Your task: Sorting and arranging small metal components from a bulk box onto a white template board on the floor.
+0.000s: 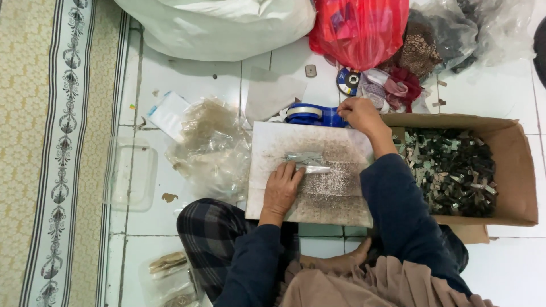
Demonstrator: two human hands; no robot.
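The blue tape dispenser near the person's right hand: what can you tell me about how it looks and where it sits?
The tape dispenser is a blue, plastic-looking handheld type carrying a pale roll of tape. It lies on the white tiled floor, at the far edge of the worn board. The right hand rests on its right end; the left hand is away from it, pressing a small clear packet on the board.
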